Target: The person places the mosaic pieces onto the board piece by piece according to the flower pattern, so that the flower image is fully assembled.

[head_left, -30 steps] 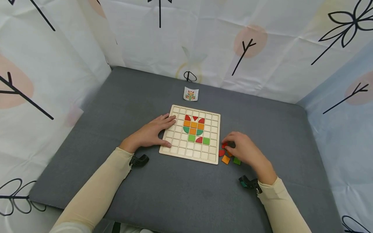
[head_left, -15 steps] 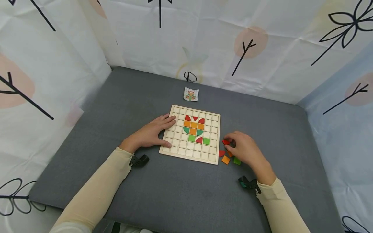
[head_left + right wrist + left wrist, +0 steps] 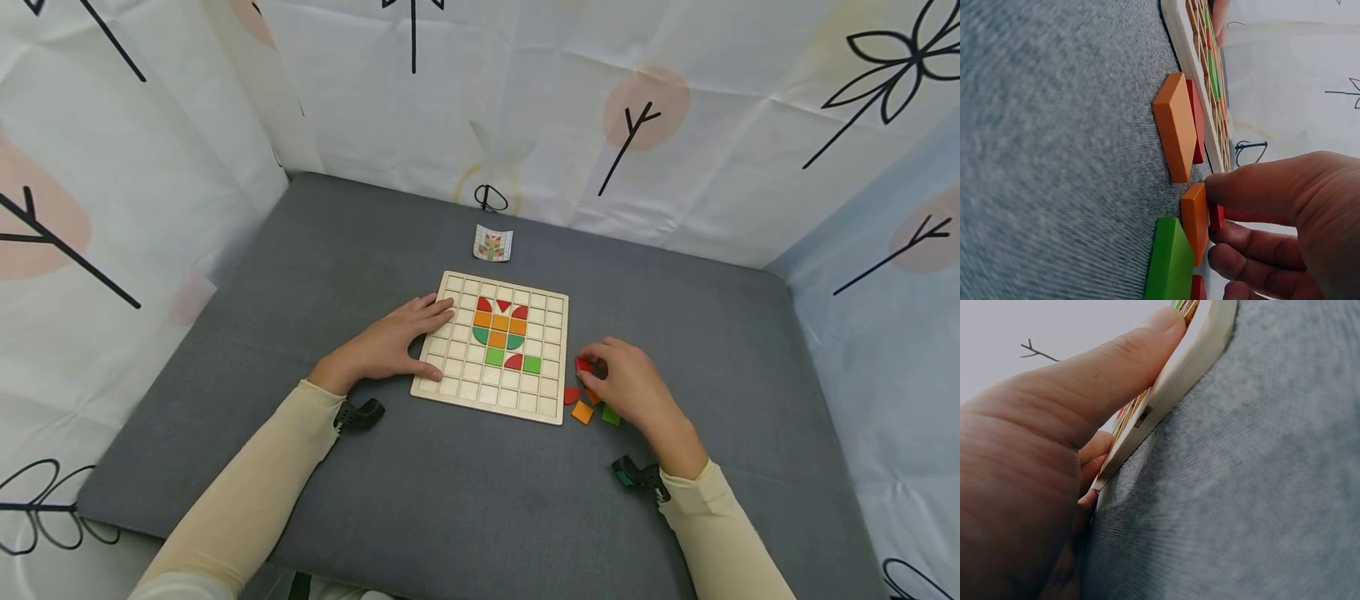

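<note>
Right hand (image 3: 624, 377): is edging slightly away from the board over the last second, its thumb and fingertips pinching a red piece.
Red piece (image 3: 1215, 215): is going along with those fingers, just off the board's right side; whether it is clearing the table (image 3: 465, 487) I cannot tell.
Loose pieces: a red half-moon (image 3: 572, 396) is lying right beside the board; an orange tile (image 3: 582, 412) and a green piece (image 3: 611, 415) are lying nearby.
Left hand (image 3: 393, 337): is keeping its place, relaxed and not clasping; its thumb and fingertips are resting on the board's left side, seemingly steadying it.
Board (image 3: 468, 390): is lying flat, its red, orange and green pattern staying the same; so the change is probably meaning picking or adjusting, not placing.
Card (image 3: 492, 242): is lying beyond the board.
</note>
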Demonstrator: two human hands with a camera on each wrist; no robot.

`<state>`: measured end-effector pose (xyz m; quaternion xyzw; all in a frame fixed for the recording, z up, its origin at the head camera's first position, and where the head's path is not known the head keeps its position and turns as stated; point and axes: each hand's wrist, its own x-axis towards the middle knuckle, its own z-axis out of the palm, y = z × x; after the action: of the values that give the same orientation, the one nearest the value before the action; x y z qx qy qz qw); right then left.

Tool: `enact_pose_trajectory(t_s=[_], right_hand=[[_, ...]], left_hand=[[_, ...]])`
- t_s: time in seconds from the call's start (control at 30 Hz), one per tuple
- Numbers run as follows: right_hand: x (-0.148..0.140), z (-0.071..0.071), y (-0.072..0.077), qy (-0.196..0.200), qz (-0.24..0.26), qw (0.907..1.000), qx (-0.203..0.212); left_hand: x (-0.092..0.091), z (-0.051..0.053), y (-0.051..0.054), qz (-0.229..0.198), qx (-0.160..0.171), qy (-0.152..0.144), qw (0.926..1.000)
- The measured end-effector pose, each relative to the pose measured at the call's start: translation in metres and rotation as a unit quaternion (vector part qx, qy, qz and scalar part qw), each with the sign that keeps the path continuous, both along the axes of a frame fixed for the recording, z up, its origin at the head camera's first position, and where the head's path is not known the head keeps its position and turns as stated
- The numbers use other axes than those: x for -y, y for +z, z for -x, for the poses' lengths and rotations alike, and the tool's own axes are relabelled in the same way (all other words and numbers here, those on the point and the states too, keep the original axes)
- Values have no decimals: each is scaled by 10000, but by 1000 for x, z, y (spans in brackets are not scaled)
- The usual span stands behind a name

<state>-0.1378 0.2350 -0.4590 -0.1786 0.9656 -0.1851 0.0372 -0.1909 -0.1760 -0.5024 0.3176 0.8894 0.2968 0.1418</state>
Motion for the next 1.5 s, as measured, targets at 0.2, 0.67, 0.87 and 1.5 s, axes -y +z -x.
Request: enact_pose_trajectory(t_s=[0.2,0.67,0.87,1.5], right_hand=[[1,-1,1,-65,140,9998,-109],[15,2,10,-124,326,9987,-362],[25,4,14,-87,443,9982,-395],[58,10,24,338,659,9954,-602]], left_hand=[[0,0,-2,24,-7,-9,10000],[0,0,2,59,-40,-21,10000],[-1,-1,3,38,7,-29,10000],[0,0,2,65,-20,-35,10000]])
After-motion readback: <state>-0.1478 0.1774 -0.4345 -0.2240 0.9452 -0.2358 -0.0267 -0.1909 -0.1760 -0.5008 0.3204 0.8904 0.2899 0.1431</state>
